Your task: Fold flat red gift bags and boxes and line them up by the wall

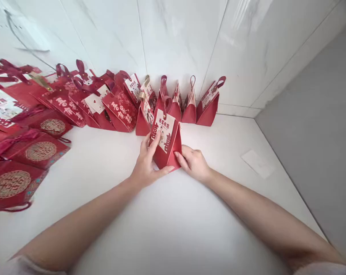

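Note:
Between my two hands is a red gift box with sloping sides, a ribbon loop at its top and a white printed tag on its front. My left hand grips its left side, with fingers on the printed face and the thumb along the bottom edge. On the other side, my right hand pinches the lower right panel with thumb and fingers. The box tilts slightly over the white table. Its back and the tips of some right-hand fingers are hidden.
Several similar red boxes stand along the tiled wall. More are crowded at the left, among them flat red ones with round gold emblems. A white card lies at the right, near a grey panel.

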### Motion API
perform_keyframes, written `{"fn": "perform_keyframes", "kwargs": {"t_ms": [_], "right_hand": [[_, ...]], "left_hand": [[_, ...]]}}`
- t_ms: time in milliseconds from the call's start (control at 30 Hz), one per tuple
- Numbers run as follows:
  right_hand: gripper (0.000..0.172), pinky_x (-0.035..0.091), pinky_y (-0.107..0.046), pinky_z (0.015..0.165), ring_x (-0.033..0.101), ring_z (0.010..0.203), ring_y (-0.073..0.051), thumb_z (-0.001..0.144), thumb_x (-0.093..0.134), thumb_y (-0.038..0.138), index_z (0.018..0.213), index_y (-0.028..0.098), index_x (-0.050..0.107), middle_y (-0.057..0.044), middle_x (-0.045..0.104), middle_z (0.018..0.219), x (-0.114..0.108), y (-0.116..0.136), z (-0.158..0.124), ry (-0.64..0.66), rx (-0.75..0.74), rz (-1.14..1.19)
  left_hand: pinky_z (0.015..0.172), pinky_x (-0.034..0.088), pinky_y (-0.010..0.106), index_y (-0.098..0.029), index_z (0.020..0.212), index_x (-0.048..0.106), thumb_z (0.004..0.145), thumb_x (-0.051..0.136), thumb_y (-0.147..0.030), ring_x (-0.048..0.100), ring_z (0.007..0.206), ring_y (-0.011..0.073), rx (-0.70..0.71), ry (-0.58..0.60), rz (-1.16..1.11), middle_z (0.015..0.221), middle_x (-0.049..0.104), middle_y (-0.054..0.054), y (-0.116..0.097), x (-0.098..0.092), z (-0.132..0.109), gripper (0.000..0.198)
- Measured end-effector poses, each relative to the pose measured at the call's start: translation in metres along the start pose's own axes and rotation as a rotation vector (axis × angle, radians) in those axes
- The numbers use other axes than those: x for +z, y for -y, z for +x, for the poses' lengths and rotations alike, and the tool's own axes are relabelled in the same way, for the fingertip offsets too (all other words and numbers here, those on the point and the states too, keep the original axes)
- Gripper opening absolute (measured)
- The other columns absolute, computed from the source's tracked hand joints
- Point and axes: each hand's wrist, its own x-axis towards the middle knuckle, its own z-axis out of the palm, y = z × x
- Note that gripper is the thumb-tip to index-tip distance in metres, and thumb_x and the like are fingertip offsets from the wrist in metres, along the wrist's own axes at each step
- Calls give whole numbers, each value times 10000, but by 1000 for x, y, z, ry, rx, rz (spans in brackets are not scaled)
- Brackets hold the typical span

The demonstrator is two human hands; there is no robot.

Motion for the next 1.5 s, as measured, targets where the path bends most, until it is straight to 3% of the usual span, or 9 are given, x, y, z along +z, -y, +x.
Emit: {"fn": "perform_keyframes", "kwargs": {"t_ms": [200,300,433,533,633,733,833,967,1500], "right_hand": [[350,378,-279,551,458,556,-134,1026,382,376,716,221,429,9,477,645,-4,-5,-3,37,76,183],[388,384,-295,553,458,574,-151,1033,322,425,713,226,416,0,462,650,-5,-6,-4,-40,24,287],[219,488,-393,827,588,928,-227,1010,380,385,963,232,530,-84,570,963,-5,1,-1,-395,59,226],[303,369,-519,1085,442,1317,-286,954,513,390,1221,252,471,-137,460,1363,-3,1,5,-517,199,174],[564,305,-517,1155,326,1434,-281,919,586,439,1397,263,344,-128,327,1544,0,-8,9,-388,384,319],[558,385,-463,1120,469,1344,-261,951,519,512,1417,250,361,-112,468,1475,1,-18,9,-77,511,538],[544,424,-453,1082,549,1262,-263,964,478,546,1411,248,395,-89,547,1413,0,-23,9,119,519,534],[583,427,-448,1072,539,1274,-271,967,464,551,1448,238,361,-93,534,1430,-2,-24,9,138,462,449],[550,477,-415,1000,610,1174,-259,932,522,560,1355,225,415,-101,610,1332,-4,-25,8,124,468,460]], "left_hand": [[1171,308,509,-243,1561,150,712,758,-290,298,1445,351,-54,-67,-160,1572,282,153,0,5,-3,1046],[1072,440,446,-208,1467,396,776,630,-191,498,1307,325,-211,34,-393,1426,518,124,7,9,-5,729],[968,500,398,-183,1180,629,863,544,-203,626,1116,276,-445,-25,-556,1175,683,69,18,10,-1,328],[1054,440,376,-210,1234,565,943,502,-317,548,1242,244,-411,-223,-550,1310,604,74,18,9,1,317],[1063,441,378,-230,1324,473,923,555,-452,506,1298,255,-357,-169,-547,1411,520,100,13,8,2,466],[1059,448,403,-240,1380,412,840,680,-465,530,1276,280,-421,4,-451,1416,525,105,15,6,5,644],[1101,407,419,-229,1408,407,917,545,-518,509,1305,285,-439,54,-357,1427,528,101,26,2,10,586],[1109,403,404,-225,1421,417,952,444,-559,489,1329,282,-413,65,-373,1475,490,96,36,-3,14,577],[1091,428,435,-213,1383,451,900,536,-565,512,1309,304,-447,44,-418,1428,543,108,31,-1,13,604]]}}
